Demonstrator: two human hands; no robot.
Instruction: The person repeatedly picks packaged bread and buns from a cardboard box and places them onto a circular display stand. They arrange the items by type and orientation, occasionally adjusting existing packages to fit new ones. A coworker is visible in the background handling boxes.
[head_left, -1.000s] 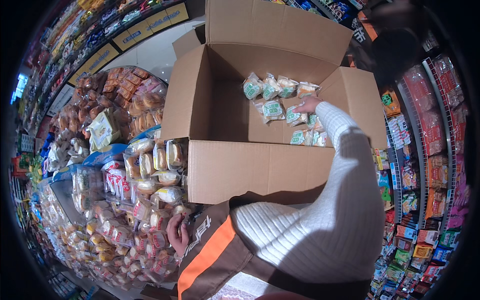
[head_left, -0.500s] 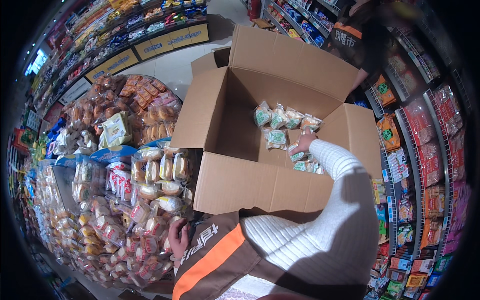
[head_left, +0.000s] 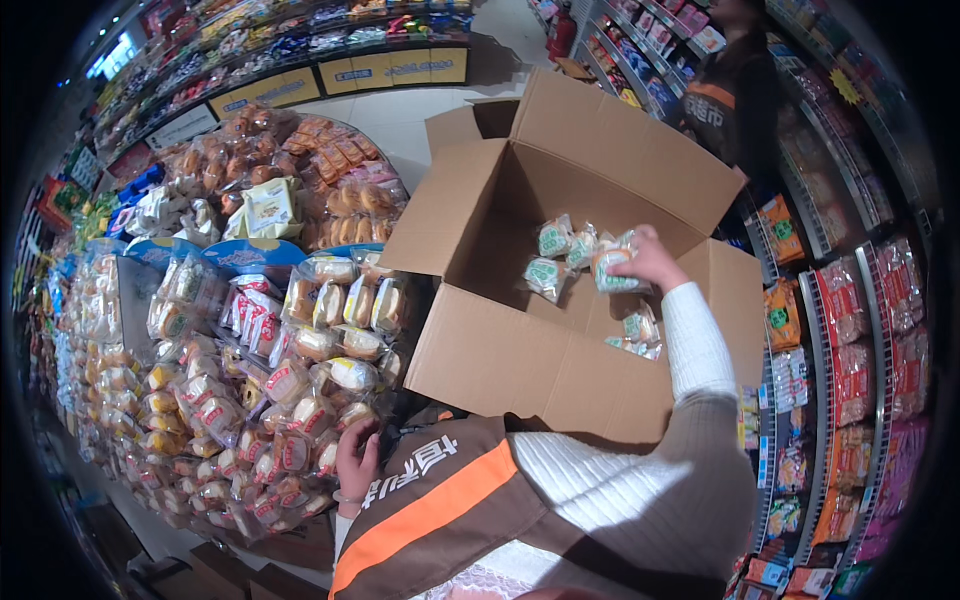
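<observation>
A large open cardboard box (head_left: pixel 540 345) stands in front of me with several clear-wrapped buns (head_left: pixel 546 277) with white and green labels on its bottom. My right hand (head_left: pixel 650 262) reaches into the box and grips a wrapped bun (head_left: pixel 613 270), raised over the others. More of these wrapped buns (head_left: pixel 638 325) lie near the box's front wall, partly hidden by it. My left hand (head_left: pixel 357 458) hangs at the near edge of the bread display, fingers loosely bent and a little apart, with nothing visible in it.
On the left stands a round display heaped with packaged bread (head_left: pixel 290 385), split by blue-edged dividers (head_left: pixel 250 255). Snack shelves (head_left: pixel 845 350) run close along the right. Beyond the box, a person (head_left: pixel 725 100) in a dark vest stands by the shelves. A low shelf (head_left: pixel 390 70) is at the back.
My right hand has closed on a wrapped bun and lifted it from the pile. The view has shifted, and the person at the back stands more upright. My left hand stays by the display.
</observation>
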